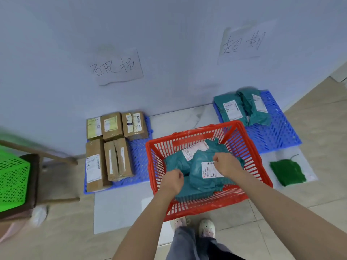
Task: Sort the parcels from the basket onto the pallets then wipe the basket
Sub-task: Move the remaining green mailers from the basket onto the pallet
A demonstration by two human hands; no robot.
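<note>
A red plastic basket (249,147) stands on the floor and holds teal mailer bags. The front teal parcel (199,177) has a white label facing up; a second teal parcel (212,147) lies behind it. My right hand (225,164) pinches the front parcel's upper edge by the label. My left hand (173,181) grips the same parcel's left side. The left blue pallet (139,156) bears several brown cardboard boxes (116,158). The right blue pallet (277,132) carries teal bags (231,107).
A green cloth (287,171) lies on the floor right of the basket. A green basket (13,177) sits on a wooden chair (35,184) at the left. Two handwritten paper signs (118,66) hang on the wall. My feet (193,225) stand just before the basket.
</note>
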